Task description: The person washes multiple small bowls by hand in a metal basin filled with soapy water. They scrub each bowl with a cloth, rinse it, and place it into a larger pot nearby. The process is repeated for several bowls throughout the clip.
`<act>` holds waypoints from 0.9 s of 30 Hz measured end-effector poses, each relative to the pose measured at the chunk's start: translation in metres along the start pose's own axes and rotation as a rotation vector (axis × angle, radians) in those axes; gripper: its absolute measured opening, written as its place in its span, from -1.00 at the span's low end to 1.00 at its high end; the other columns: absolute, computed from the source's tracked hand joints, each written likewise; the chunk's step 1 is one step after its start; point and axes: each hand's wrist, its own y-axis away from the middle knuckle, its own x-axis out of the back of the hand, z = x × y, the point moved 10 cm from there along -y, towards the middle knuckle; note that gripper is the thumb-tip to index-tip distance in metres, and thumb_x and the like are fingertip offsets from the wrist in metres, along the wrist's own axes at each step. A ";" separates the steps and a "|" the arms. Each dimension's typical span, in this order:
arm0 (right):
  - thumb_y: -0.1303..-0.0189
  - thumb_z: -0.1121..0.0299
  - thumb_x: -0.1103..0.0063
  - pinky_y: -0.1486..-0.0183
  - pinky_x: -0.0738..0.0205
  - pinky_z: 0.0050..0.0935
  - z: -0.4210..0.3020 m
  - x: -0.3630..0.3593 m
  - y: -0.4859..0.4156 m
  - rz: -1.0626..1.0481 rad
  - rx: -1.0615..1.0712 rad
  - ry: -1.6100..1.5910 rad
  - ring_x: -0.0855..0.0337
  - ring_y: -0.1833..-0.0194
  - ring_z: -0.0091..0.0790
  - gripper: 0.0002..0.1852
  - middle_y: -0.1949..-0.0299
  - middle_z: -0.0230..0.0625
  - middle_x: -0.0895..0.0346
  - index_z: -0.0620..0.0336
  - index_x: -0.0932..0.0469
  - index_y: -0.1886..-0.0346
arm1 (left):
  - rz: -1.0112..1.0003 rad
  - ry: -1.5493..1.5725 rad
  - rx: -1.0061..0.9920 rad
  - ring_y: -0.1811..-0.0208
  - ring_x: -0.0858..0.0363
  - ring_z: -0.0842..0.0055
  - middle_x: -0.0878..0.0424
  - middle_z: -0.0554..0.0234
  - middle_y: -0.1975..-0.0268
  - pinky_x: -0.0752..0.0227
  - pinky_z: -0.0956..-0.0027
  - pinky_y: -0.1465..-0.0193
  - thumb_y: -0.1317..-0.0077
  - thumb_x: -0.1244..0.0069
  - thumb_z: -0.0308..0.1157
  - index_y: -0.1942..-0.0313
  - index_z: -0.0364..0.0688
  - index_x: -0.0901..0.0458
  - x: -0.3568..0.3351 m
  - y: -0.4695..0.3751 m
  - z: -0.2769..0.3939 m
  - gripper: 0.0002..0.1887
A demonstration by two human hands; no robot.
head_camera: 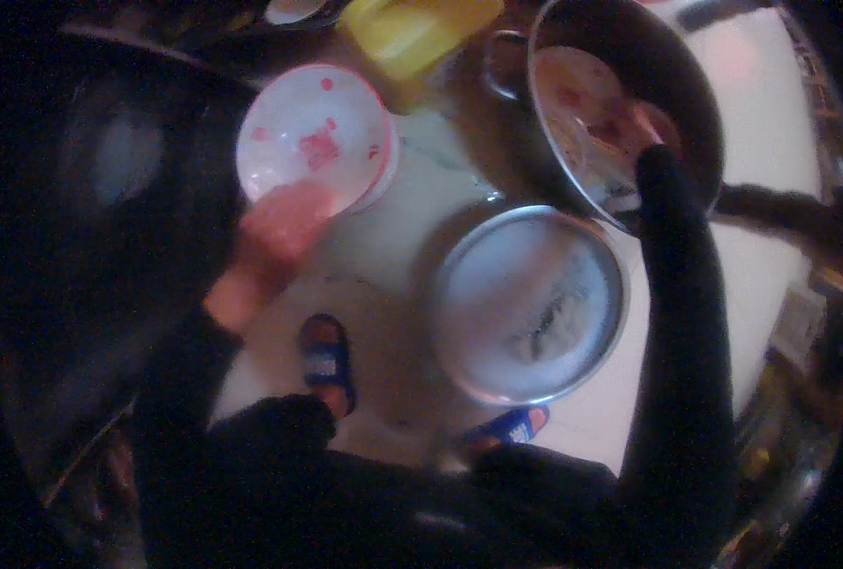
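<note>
My left hand [290,220] grips the near edge of a white bowl or dish [350,171] with a pink rim and red marks inside. At the upper right, my right hand [645,124] reaches down into a deep metal pot [692,92]; its fingers are blurred, and whether they hold anything cannot be told. Inside the pot lie dishes [571,78] partly hidden by the hand. Below the pot, near my right forearm, a round metal basin [528,306] shows some dark bits or marks in its bottom.
A yellow plastic container [421,32] stands at the top, beside a metal handle [500,67]. The pale floor [421,156] looks wet. My feet in blue sandals [327,359] are below. A dark surface fills the left side; blurred items line the right rim.
</note>
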 end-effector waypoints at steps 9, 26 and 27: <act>-0.21 0.22 -0.13 0.32 -0.65 -0.15 -0.115 0.079 0.037 0.570 0.260 0.918 -0.70 0.42 -0.16 -0.58 0.19 -0.27 -0.59 -0.04 -0.48 -0.16 | -0.018 -0.122 -0.015 -0.22 -0.53 0.06 -0.60 -0.05 -0.14 -0.37 0.01 -0.30 -0.30 -0.01 -0.48 -0.10 -0.24 -0.57 0.011 -0.002 0.013 -0.65; -0.39 0.33 -0.03 0.05 -0.55 -0.48 -0.138 -0.011 0.317 0.247 -0.432 -1.047 -0.63 0.15 -0.44 -0.69 0.13 -0.27 -0.61 0.31 -0.52 -0.08 | -0.207 2.333 0.883 -0.12 -0.55 0.31 -0.56 0.03 -0.13 -0.41 0.22 -0.26 -0.42 0.07 -0.34 -0.26 -0.28 -0.36 -0.140 -0.124 0.182 -0.55; -0.39 0.29 -0.04 0.03 -0.54 -0.46 -0.128 -0.026 0.321 0.237 -0.484 -1.031 -0.63 0.14 -0.41 -0.66 0.12 -0.26 -0.61 0.30 -0.51 -0.11 | -0.186 2.201 0.888 -0.12 -0.55 0.31 -0.57 0.03 -0.12 -0.41 0.21 -0.25 -0.41 0.05 -0.35 -0.25 -0.29 -0.38 -0.149 -0.118 0.173 -0.56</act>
